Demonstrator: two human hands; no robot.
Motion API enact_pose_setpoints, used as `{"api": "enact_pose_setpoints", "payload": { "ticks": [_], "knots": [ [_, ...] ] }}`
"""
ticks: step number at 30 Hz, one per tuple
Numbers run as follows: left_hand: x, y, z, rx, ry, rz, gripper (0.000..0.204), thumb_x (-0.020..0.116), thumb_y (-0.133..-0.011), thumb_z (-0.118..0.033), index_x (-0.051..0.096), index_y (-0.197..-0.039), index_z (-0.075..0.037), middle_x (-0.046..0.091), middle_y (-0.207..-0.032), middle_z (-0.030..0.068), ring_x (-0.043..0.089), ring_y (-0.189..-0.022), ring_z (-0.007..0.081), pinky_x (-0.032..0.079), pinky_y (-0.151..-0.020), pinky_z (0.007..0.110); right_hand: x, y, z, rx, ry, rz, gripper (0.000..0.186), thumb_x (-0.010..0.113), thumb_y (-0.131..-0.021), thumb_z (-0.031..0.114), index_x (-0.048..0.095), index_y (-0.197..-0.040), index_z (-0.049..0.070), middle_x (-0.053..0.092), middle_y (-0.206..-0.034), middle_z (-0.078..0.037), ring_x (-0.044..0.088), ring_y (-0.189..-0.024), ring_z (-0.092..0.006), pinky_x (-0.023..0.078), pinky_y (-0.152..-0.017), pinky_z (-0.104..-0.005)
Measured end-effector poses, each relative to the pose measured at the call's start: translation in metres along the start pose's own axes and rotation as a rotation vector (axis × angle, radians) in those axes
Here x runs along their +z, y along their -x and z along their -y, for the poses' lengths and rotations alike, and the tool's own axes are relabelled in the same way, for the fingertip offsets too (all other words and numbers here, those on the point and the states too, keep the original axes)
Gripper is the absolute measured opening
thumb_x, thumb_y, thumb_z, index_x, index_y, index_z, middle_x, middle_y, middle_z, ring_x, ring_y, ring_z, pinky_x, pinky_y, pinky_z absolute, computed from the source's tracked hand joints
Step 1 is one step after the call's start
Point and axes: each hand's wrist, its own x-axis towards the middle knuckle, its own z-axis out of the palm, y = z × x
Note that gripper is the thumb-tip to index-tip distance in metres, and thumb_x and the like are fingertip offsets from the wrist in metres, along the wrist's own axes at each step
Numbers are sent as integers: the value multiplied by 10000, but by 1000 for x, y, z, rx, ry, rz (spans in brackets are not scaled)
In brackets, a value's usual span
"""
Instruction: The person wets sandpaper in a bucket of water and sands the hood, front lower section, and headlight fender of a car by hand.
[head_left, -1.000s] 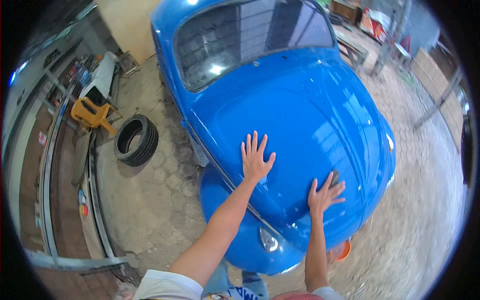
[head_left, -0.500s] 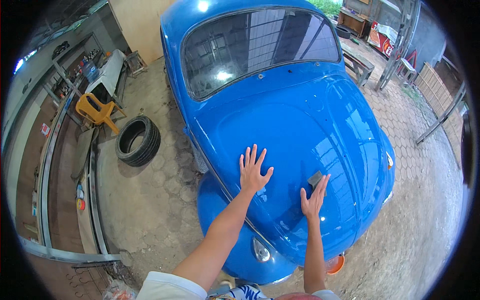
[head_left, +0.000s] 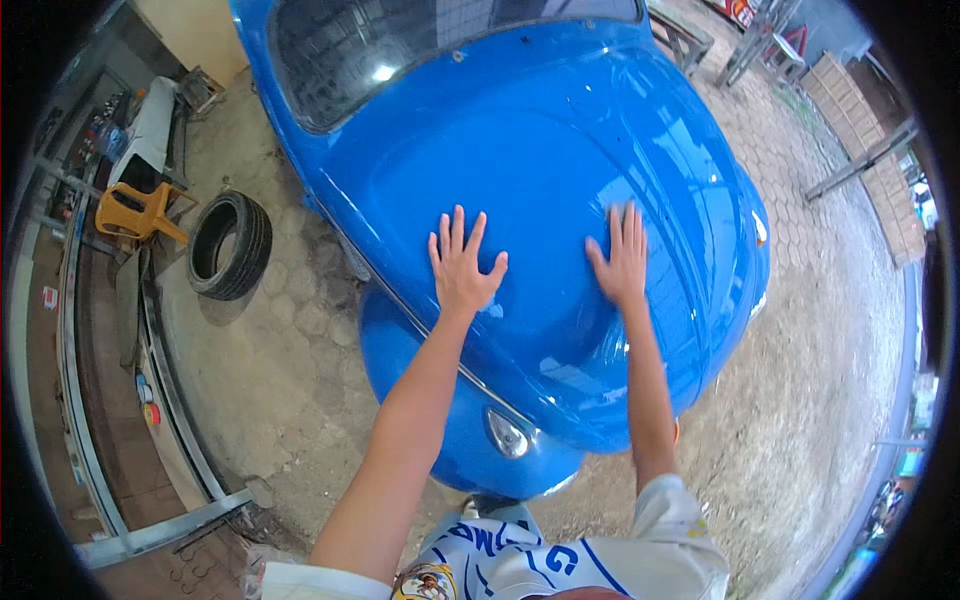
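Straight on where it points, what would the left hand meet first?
Past more blue hood, the left hand would probably meet the small fitting or windshield just behind it; depth unclear.

Loose black tyre point(head_left: 255, 248) on floor, left side. Yellow-orange plastic chair point(head_left: 133, 212) near it. Table with white cover point(head_left: 150, 125) beyond chair. Small wooden frame point(head_left: 201, 90) beside table. Red-and-yellow can point(head_left: 151, 414) lower left. Upper right: wooden bench point(head_left: 683, 42), slatted panel point(head_left: 845, 105), grey slanted post point(head_left: 862, 160), hexagonal pavers point(head_left: 775, 160).

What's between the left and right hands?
A stretch of glossy blue hood lies between the left hand and right hand, as the head view shows.
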Motion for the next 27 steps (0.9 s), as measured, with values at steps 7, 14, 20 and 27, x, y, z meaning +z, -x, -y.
{"api": "enact_pose_setpoints", "payload": {
  "ticks": [7, 14, 20, 27],
  "knots": [
    [1, -5, -2, 30, -114, 55, 799, 695, -921, -510, 440, -1623, -227, 281, -1732, 143, 238, -1597, 372, 157, -1285, 563, 61, -186, 68, -37, -28, 86, 909, 549, -930, 758, 486, -1554, 100, 364, -1668, -202, 328, -1525, -420, 279, -1226, -529],
    [6, -4, 1, 27, -139, 51, 776, 660, -945, -570, 460, -1614, -230, 286, -1734, 129, 244, -1597, 372, 173, -1275, 574, 82, -181, 53, -278, -29, -5, 886, 552, -919, 775, 490, -1579, 188, 355, -1697, -113, 268, -1576, -370, 255, -1276, -489],
    [4, -4, 1, 42, -108, 34, 759, 677, -942, -521, 471, -1609, -225, 295, -1731, 131, 257, -1590, 382, 174, -1274, 575, 12, -67, -29, 18, -17, -122, 810, 602, -963, 656, 463, -1598, 172, 352, -1696, -138, 249, -1581, -413, 211, -1284, -538],
    [5, -3, 0, 65, -72, 14, 743, 681, -948, -501, 480, -1605, -219, 319, -1719, 141, 269, -1583, 392, 174, -1274, 584, -6, 39, -14, 207, 78, -153, 823, 600, -977, 610, 400, -1634, 156, 286, -1723, -171, 177, -1593, -470, 134, -1281, -609]
  ]
}}
